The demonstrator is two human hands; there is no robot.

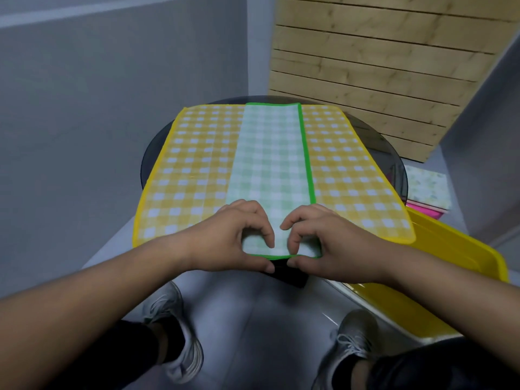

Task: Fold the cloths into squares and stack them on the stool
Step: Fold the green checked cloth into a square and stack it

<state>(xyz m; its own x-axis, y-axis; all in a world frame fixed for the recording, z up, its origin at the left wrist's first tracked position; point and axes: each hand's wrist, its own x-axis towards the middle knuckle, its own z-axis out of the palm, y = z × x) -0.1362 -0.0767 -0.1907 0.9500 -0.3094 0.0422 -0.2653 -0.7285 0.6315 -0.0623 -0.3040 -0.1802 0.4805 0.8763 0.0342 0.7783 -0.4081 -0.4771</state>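
The dark round stool (153, 161) showed only at its rim, since the yellow checked cloth (191, 164) covered the rest. We could not make out the dark shape under our hands. The green checked cloth (267, 153), folded into a long strip, lay down the frame's centre on the yellow one. Our left hand (233, 237) and right hand (332, 243) pinched its near end. A yellow bin (455, 254) crowded the lower right.

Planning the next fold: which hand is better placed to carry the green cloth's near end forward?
The right hand, slightly. Both pinch the green cloth at its near edge, but the right holds the bordered side's corner, where loose edges likely meet; the left hand holds the folded side.
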